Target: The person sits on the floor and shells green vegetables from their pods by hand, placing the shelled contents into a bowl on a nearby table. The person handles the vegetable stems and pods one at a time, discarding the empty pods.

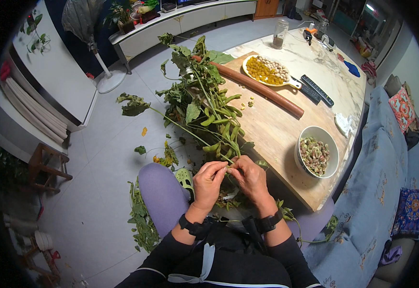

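My left hand (209, 183) and my right hand (251, 178) meet fingertip to fingertip above my lap. Both pinch a part of a green bean plant (180, 126); its long stalk runs from a wilted leaf at the left down to my fingers. Whether a pod or only stem lies between the fingertips is hidden. Just beyond my hands, plump green bean pods (227, 133) hang in a cluster from a leafy heap of bean plants (184, 90) along the table's left edge. To the right of my right hand, a white bowl (333, 153) holds shelled pinkish-green mottled beans (314, 156).
A wooden board (267, 144) on the marble-topped table (238, 48) bears a brown rolling pin (263, 89) and a handled plate (296, 84) of yellow pieces and pale beans. Remote controls (317, 90) lie beyond. Leaves (143, 219) litter the floor; a blue-covered sofa (371, 162) stands right.
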A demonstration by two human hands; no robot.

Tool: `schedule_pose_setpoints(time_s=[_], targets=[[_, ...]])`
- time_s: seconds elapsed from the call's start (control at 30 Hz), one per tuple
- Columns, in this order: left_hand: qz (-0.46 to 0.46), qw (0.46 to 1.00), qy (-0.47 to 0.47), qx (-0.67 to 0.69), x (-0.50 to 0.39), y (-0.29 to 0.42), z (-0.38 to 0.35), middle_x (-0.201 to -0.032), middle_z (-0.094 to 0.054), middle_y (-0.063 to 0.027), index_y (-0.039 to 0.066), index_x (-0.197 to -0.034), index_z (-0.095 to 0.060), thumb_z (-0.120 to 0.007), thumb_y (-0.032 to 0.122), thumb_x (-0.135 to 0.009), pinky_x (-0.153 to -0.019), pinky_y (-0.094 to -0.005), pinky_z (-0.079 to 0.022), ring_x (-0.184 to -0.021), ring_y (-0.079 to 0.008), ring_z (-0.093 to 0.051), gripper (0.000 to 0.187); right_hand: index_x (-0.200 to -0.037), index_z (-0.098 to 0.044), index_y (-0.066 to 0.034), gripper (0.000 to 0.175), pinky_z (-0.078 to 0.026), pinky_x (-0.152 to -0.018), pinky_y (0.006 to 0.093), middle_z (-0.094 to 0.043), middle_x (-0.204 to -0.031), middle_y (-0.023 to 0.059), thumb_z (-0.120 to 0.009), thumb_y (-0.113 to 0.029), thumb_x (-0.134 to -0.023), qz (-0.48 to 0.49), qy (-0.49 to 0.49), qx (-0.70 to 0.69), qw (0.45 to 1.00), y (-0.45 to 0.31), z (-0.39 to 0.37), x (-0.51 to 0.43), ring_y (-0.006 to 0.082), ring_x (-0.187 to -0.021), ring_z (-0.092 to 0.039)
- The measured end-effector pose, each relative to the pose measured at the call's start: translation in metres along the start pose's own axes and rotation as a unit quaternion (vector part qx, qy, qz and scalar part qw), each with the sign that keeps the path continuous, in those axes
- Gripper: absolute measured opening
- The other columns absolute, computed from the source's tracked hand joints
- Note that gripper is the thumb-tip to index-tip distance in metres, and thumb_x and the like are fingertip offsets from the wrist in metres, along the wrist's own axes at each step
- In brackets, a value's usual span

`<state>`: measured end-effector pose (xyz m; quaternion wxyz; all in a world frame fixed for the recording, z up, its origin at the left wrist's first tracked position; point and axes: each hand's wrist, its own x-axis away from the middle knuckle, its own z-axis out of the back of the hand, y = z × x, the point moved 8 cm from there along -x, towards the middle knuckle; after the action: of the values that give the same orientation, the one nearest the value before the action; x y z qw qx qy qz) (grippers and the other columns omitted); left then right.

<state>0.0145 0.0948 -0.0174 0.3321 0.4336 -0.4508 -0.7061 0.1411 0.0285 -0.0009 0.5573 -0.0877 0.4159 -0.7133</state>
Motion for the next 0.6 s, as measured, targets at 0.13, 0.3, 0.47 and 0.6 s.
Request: schedule_pose_setpoints(time_s=[0.13,0.3,0.47,0.6], targets=[[-0.051,0.997,0.009,-0.054,0.003,0.009,-0.003,-0.094,-0.068,-0.0106,0.002,-0.098,-0.07,-0.066,-0.001,-0.084,-0.07,-0.0282,-0.053,-0.083,-0.02,-0.067,0.015,-0.084,-0.06,-0.0054,0.016,-0.049,-0.061,0.0389,-0.061,-0.088,0.0078,-0.07,-0.019,-0.083,-0.035,-0.02,0.022,0.999,0.003,-0.001,0.002,0.0324,-0.075,-0.063],[-0.008,1.0,-0.018,0.005,0.003,-0.001,-0.005,-0.094,-0.068,-0.0081,-0.001,-0.097,-0.069,-0.067,0.001,-0.086,-0.07,-0.0265,-0.052,-0.081,-0.0148,-0.065,0.012,-0.088,-0.062,-0.007,0.014,-0.05,-0.062,0.0377,-0.062,-0.093,0.006,-0.068,-0.019,-0.084,-0.022,-0.024,0.005,0.999,0.0,0.002,0.001,0.0307,-0.077,-0.064],[0.255,0.907,-0.141,0.305,-0.005,-0.049,-0.015,-0.098,-0.068,-0.006,-0.002,-0.111,-0.066,-0.069,0.003,-0.087,-0.074,-0.022,-0.052,-0.082,-0.0084,-0.062,0.025,-0.091,-0.066,-0.0105,0.012,-0.052,-0.065,0.0364,-0.064,-0.101,0.0033,-0.067,-0.02,-0.084,-0.015,-0.049,0.01,0.999,-0.003,0.003,0.002,0.0278,-0.08,-0.066],[0.279,0.888,-0.201,0.304,-0.004,-0.054,-0.02,-0.097,-0.068,-0.0049,-0.002,-0.111,-0.065,-0.07,0.001,-0.086,-0.074,-0.0209,-0.051,-0.083,-0.0079,-0.062,0.026,-0.091,-0.067,-0.0112,0.011,-0.052,-0.065,0.0362,-0.064,-0.101,0.0024,-0.066,-0.021,-0.085,-0.025,-0.053,0.019,0.998,-0.003,0.002,0.001,0.0271,-0.08,-0.066]])
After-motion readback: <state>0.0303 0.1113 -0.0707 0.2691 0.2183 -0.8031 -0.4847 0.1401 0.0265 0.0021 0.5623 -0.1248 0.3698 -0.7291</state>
